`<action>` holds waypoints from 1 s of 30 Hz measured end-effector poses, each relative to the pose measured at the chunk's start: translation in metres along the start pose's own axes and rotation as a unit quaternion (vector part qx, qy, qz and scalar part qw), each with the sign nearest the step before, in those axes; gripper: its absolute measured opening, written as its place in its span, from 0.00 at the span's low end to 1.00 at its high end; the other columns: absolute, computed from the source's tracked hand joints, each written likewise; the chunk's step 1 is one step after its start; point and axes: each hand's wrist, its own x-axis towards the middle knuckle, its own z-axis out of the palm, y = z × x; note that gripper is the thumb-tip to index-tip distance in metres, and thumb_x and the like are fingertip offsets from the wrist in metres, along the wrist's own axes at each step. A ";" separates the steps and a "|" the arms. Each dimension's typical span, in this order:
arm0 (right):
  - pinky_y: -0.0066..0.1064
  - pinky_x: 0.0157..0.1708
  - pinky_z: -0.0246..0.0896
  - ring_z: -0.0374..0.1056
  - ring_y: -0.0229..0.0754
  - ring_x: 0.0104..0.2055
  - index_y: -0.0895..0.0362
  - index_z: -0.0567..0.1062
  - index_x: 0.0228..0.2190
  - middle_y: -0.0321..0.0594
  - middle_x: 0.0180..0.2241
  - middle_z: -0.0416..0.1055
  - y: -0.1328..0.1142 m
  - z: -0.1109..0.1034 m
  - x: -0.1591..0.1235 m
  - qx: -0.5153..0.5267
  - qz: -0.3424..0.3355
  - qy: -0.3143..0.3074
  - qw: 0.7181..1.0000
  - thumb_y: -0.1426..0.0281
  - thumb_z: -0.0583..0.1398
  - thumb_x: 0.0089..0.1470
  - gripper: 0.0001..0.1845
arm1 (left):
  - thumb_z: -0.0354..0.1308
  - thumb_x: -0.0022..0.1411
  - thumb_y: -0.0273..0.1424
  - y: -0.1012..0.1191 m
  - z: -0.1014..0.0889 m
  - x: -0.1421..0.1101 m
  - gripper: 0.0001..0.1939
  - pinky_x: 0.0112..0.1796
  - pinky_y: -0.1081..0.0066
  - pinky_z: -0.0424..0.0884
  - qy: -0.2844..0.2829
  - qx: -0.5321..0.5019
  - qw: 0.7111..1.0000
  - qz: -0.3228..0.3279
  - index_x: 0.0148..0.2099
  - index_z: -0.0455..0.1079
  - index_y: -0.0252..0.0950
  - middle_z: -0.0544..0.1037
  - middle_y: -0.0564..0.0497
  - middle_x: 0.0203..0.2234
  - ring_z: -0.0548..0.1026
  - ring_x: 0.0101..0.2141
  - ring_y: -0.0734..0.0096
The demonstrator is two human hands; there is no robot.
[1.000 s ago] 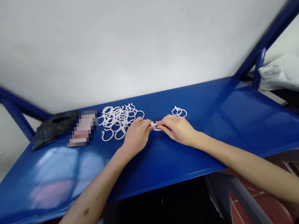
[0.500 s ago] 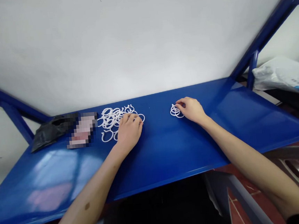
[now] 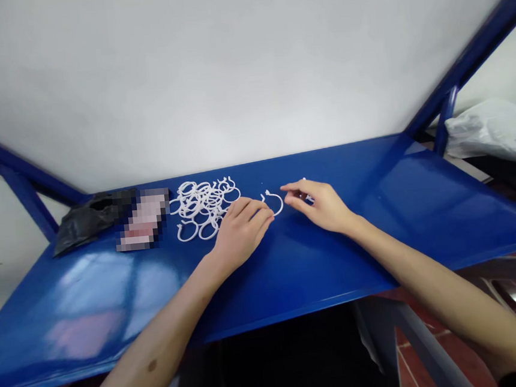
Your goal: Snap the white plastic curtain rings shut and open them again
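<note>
A white shower curtain ring [image 3: 279, 199], an open hoop with small knobbed ends, is at the fingertips of my left hand [image 3: 245, 228], which is closed on its lower left side. Facing it from the right, my right hand [image 3: 324, 203] is open, thumb and forefinger parted and just short of the ring. Behind the right hand's fingers a small group of white rings [image 3: 309, 198] is mostly hidden. To the left of my left hand lies a tangled pile of similar rings [image 3: 198, 202], partly covered by that hand.
The blue tabletop [image 3: 292, 275] meets a pale wall [image 3: 247, 68] at the back. A black plastic bag [image 3: 86, 223] and a blurred-out flat object [image 3: 143, 220] lie at the left. Blue frame bars rise on both sides. Beyond the right end sits a white plastic package [image 3: 496, 130].
My left hand has moved right from the pile, bringing one ring with it. My right hand has shifted slightly left from the small group of rings, and its fingers have parted.
</note>
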 end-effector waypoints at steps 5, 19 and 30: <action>0.31 0.38 0.70 0.76 0.38 0.34 0.55 0.73 0.49 0.37 0.35 0.80 -0.010 0.015 -0.004 0.110 0.036 -0.041 0.992 0.67 0.57 0.65 0.12 | 0.54 0.72 0.28 0.002 0.004 -0.004 0.07 0.44 0.64 0.69 0.004 0.028 0.999 0.042 0.42 0.74 0.39 0.81 0.51 0.39 0.72 0.40 0.65; 0.30 0.36 0.71 0.76 0.38 0.34 0.54 0.77 0.46 0.38 0.38 0.81 -0.012 0.011 -0.006 0.097 -0.007 -0.009 0.995 0.68 0.59 0.65 0.10 | 0.51 0.73 0.35 0.004 0.004 -0.002 0.09 0.33 0.71 0.68 -0.020 -0.143 0.967 -0.211 0.43 0.69 0.38 0.78 0.53 0.30 0.74 0.29 0.71; 0.32 0.42 0.71 0.78 0.40 0.40 0.54 0.80 0.41 0.38 0.39 0.82 -0.009 0.013 -0.008 0.100 -0.053 -0.050 0.992 0.70 0.60 0.65 0.08 | 0.50 0.73 0.32 0.007 0.013 -0.010 0.11 0.32 0.73 0.66 -0.015 -0.158 0.971 -0.181 0.38 0.70 0.38 0.76 0.53 0.28 0.74 0.30 0.71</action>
